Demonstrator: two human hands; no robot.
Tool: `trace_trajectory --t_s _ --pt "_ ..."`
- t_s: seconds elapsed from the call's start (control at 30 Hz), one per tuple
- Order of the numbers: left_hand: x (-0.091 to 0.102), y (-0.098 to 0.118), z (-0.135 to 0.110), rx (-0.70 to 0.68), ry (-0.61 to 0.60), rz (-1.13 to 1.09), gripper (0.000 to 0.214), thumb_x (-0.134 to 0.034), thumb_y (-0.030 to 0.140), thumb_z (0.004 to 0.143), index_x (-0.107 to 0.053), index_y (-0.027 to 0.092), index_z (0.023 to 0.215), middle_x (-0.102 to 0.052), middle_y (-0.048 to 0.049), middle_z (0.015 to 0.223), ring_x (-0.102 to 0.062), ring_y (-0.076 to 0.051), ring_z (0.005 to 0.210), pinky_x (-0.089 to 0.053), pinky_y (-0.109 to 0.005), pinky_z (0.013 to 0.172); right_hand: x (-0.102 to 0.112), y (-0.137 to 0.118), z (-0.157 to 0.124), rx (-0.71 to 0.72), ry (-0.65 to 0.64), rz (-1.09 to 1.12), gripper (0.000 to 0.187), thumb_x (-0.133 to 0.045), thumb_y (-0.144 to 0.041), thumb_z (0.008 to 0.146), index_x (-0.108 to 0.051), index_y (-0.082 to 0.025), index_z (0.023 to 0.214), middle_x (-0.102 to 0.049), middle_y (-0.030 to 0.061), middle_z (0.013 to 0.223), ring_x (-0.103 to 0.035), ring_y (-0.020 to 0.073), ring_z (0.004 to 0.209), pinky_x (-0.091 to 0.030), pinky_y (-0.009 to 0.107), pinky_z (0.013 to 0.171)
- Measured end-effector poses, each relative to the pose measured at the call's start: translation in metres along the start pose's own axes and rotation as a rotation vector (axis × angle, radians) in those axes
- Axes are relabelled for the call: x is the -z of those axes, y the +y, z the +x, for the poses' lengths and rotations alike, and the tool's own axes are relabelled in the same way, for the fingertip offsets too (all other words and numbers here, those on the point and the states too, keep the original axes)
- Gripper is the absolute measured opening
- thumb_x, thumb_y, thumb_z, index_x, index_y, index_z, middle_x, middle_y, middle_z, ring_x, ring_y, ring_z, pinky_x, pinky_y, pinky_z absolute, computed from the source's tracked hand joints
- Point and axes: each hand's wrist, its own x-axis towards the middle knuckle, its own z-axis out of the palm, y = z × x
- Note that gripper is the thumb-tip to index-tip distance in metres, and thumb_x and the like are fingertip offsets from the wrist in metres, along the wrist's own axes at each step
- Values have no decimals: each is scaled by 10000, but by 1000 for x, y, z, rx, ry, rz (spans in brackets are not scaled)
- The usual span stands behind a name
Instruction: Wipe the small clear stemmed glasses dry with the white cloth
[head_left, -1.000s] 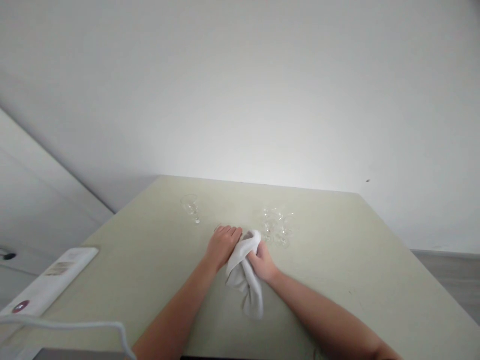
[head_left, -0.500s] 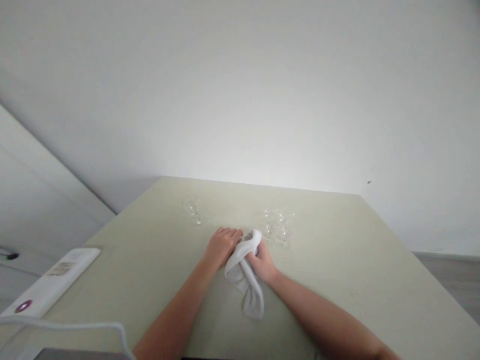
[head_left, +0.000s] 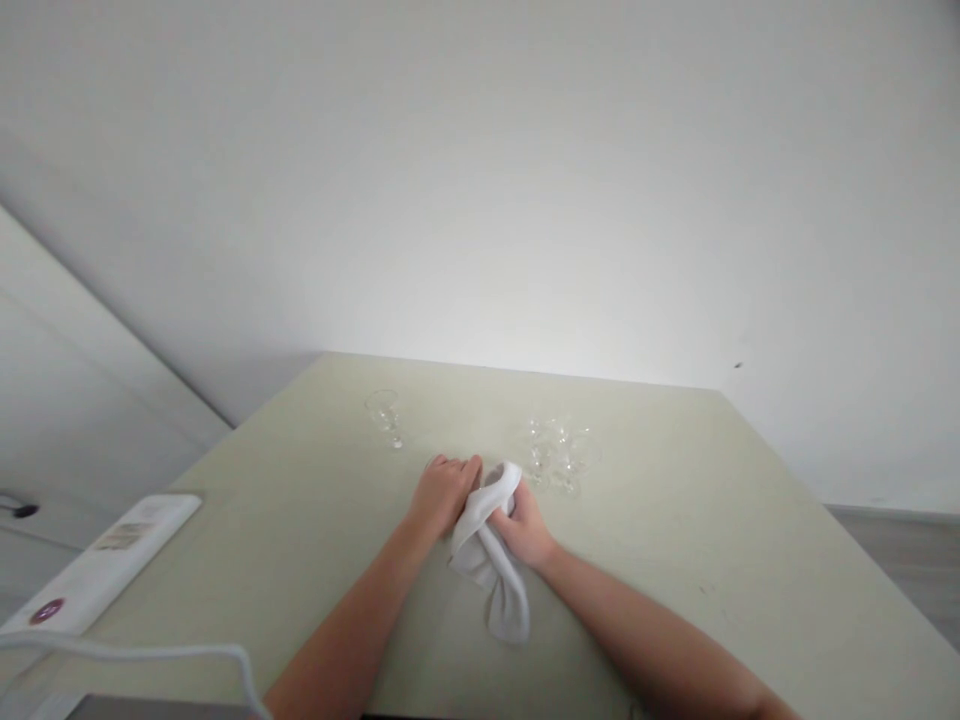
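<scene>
My right hand [head_left: 525,525] is closed on a white cloth [head_left: 495,570], whose upper end is bunched by my fingers while the rest trails down toward me. My left hand [head_left: 444,490] is curled around something small and clear just left of the cloth, most likely a glass, though the cloth and fingers hide it. Right beyond my hands stands a cluster of small clear stemmed glasses [head_left: 559,455]. One more stemmed glass [head_left: 385,415] stands alone further left on the pale green table [head_left: 675,520].
A flat white box [head_left: 97,570] with a label lies at the table's left edge. A white cable [head_left: 150,655] curves across the near left corner. The white wall rises directly behind the table's far edge.
Both hands have shifted slightly around the cloth; my right hand has turned and the cloth's upper end has moved a little. The glasses on the table have not moved.
</scene>
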Motion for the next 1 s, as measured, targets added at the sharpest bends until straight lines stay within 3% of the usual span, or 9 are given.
trace_trajectory --t_s 0.17,0.4,0.57,0.77,1.0 --pt "1 -4 0 42 -57 -42 86 -498 180 875 -574 208 902 -705 -41 725 -663 -192 727 -397 -309 726 -2 3 0 21 -27 34 369 -685 -244 731 -540 -210 1068 -645 16 945 -603 183 860 -506 335 819" --pt "0 -7 0 49 -23 -84 84 -544 233 857 -587 216 927 -708 -38 728 -667 -202 715 -402 -314 721 -4 2 1 80 -50 44 387 -644 -213 779 -523 -208 1147 -646 59 1079 -609 201 980 -486 373 914" --pt "1 -6 1 60 -50 -95 101 -505 237 878 -587 214 931 -714 -44 742 -673 -195 727 -406 -308 732 -2 -1 -1 73 -65 77 394 -643 -316 803 -531 -220 1168 -651 65 1105 -611 211 1005 -490 380 933" --pt "-2 -6 1 41 1 -54 168 -437 249 915 -596 197 933 -709 -57 726 -673 -202 717 -405 -315 735 2 9 -3 -26 4 136 328 -441 -453 904 -632 -240 1065 -678 56 1039 -595 238 1076 -419 437 1040" --pt "-4 -8 1 23 19 -44 167 -435 252 917 -592 194 928 -707 -53 729 -668 -196 708 -399 -309 717 -1 11 1 -69 3 170 306 -571 -427 829 -642 -218 1042 -688 53 993 -620 246 1009 -509 423 935"
